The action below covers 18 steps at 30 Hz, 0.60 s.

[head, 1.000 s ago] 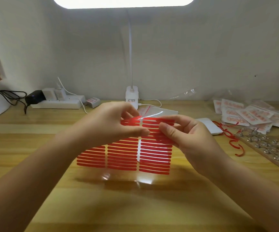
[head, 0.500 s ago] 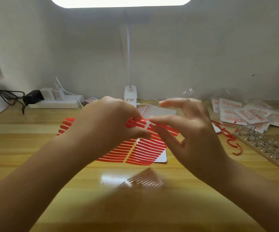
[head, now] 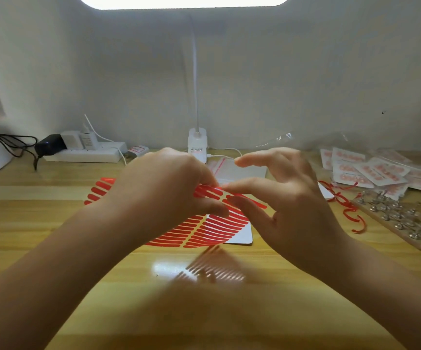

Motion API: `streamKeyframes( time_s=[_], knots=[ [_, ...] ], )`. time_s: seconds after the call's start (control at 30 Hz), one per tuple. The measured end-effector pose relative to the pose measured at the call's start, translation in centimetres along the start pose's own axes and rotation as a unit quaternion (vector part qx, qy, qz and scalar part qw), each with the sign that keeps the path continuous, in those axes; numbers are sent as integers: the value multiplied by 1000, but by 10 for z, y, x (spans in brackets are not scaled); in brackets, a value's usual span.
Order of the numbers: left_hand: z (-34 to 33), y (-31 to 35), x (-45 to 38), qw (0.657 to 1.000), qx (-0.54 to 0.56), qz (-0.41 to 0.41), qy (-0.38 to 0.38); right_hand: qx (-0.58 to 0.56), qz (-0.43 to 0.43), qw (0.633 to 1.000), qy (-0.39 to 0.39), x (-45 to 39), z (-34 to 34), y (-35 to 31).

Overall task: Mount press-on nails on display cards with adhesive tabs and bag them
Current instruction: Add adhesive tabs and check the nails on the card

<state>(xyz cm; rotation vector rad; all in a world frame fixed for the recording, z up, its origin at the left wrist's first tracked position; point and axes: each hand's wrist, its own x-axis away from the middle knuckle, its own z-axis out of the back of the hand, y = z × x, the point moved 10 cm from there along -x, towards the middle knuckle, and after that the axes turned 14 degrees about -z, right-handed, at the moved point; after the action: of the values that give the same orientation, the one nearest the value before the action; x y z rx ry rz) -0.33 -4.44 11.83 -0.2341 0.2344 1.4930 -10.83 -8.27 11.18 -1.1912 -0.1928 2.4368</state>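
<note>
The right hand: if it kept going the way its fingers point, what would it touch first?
Probably the left hand, which holds the sheet of red adhesive strips; the right hand points leftward at it, though depth is unclear.

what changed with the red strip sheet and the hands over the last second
The left hand swung the strip sheet leftward and flatter, still holding it. The right hand let go and opened its fingers. The bagged cards and power strip stayed put.
</note>
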Motion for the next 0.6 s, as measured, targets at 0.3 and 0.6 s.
streamKeyframes(
  time_s=[0.3,0.6],
  knots=[
    [-12,-3,-2,1000,15,15,-21,-5,-10,1000,-12,1,-7,4],
    [-13,-9,-1,998,34,29,-49,-38,-4,999,-8,0,-5,8]
  ],
)
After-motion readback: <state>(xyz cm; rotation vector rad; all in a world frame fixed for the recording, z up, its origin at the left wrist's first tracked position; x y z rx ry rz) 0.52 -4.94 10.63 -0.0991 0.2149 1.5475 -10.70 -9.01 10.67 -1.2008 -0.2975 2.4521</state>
